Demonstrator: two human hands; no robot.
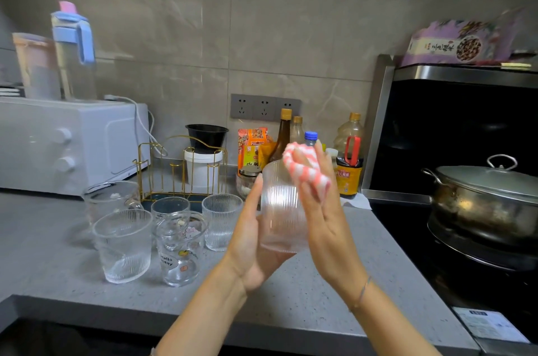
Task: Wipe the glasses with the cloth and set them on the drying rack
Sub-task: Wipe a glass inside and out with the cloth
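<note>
My left hand grips a ribbed clear glass, held upright above the grey counter. Against its right side and rim my right hand presses a pink-and-white striped cloth, fingers mostly straight with the cloth wrapped over them. Several other glasses stand on the counter to the left: a ribbed one, a printed one, another ribbed one, a plain one and a larger one. Behind them stands a gold wire drying rack with nothing on its pegs.
A white microwave carrying two pitchers stands at the back left. A white tub, a black bowl, sauce bottles and snack packets line the wall. To the right, a lidded metal pot sits on a black stove. The counter edge runs close below my arms.
</note>
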